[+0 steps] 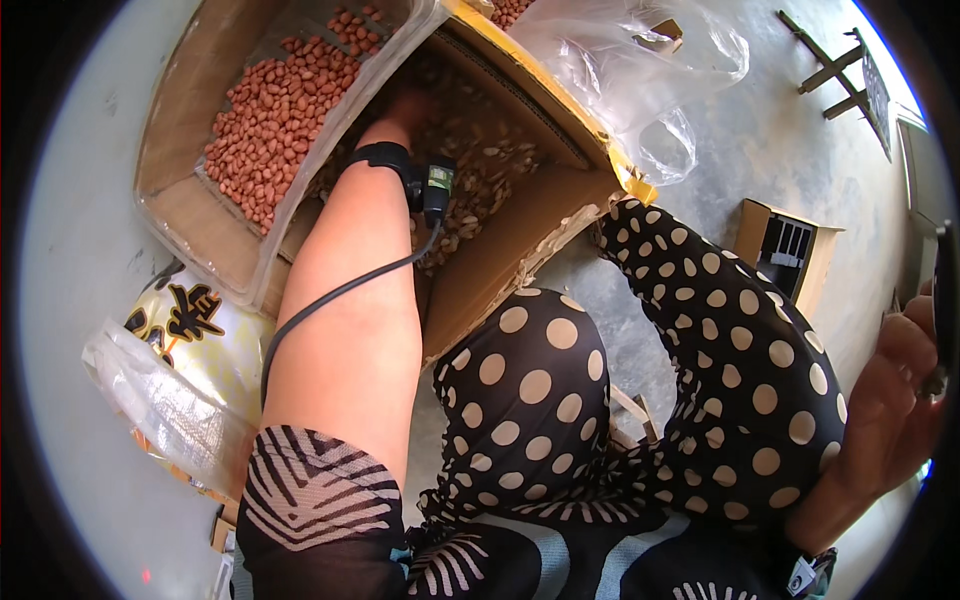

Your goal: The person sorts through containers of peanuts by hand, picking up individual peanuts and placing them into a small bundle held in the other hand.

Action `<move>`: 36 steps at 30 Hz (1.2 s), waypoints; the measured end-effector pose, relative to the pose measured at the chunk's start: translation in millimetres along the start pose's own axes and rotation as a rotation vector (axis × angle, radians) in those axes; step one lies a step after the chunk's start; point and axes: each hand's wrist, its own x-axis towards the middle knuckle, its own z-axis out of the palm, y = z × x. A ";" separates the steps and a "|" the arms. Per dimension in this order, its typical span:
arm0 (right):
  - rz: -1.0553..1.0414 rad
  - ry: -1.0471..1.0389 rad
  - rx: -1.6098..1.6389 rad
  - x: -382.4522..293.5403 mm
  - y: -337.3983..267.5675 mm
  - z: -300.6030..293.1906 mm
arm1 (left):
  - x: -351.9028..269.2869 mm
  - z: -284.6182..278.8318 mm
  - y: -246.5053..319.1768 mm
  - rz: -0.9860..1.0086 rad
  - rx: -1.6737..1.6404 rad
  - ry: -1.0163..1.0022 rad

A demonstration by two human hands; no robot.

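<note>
My left arm reaches down into a cardboard box (pixel 517 247) with pale shells or husks (pixel 465 202) on its floor. Deep shadow blurs my left hand (pixel 411 109), so its fingers and anything in them cannot be made out. A black strap (pixel 381 155) with a small cabled device (pixel 437 187) is around that wrist. Left of the hand, a plastic-rimmed container (pixel 161 180) holds reddish shelled peanuts (pixel 289 120). At the far right edge, my right hand (pixel 892 397) is raised and grips a thin dark object (pixel 946 300), seen nearly edge-on and partly cut off.
A clear plastic bag (pixel 592 67) lies beyond the box, near more peanuts (pixel 510 11). A printed sack (pixel 202 352) lies at left. Farther right are an open carton (pixel 821 255) and a wooden frame (pixel 832 71). My knees in dotted trousers (pixel 536 386) flank the box's near side.
</note>
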 end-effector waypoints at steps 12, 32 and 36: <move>0.669 -0.341 -0.441 18.6 -44.1 -2.4 | -24.9 -0.8 -27.7 -0.041 0.060 -0.038; 0.693 -0.432 -0.322 24.6 -42.2 -15.9 | -52.3 31.4 -4.8 -0.099 0.309 -0.241; 0.717 -0.358 -0.528 24.8 -45.4 -6.3 | -58.7 40.0 -15.7 -0.176 -0.187 0.085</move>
